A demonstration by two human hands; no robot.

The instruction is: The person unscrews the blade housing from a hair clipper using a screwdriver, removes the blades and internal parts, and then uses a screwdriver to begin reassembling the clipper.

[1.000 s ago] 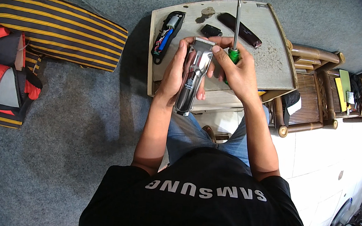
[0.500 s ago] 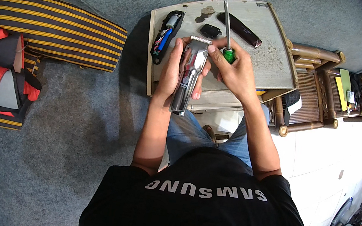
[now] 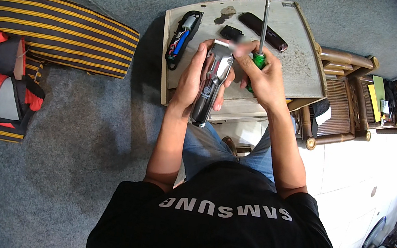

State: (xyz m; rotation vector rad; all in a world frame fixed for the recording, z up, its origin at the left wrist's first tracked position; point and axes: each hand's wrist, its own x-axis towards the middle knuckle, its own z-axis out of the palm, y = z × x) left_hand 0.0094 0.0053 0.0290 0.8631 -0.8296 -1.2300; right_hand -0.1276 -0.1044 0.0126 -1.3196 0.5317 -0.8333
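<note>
A silver and black hair clipper [image 3: 210, 82] is held by my left hand [image 3: 189, 84], its body lying along the palm and its blade end pointing away from me. My right hand [image 3: 266, 83] has a screwdriver [image 3: 265, 24] with a green handle tucked in its fingers, shaft pointing away. The right thumb and forefinger reach to the clipper's blade end; a blur there hides the exact contact. On the table beyond lie an opened clipper housing [image 3: 182, 38] with a motor and a blue cell, a small black part [image 3: 231, 33] and a dark long cover [image 3: 264, 32].
The small pale table [image 3: 300, 52] has dark stains and scattered bits on top. Bamboo chairs [image 3: 339, 100] stand to the right, with papers and a cable on one. At the left, a striped cushion [image 3: 64, 29] and a red and black bag [image 3: 1, 81] rest on grey carpet.
The screwdriver has swung to the right and stands more upright with my right hand. The clipper has shifted slightly right, still in my left hand.
</note>
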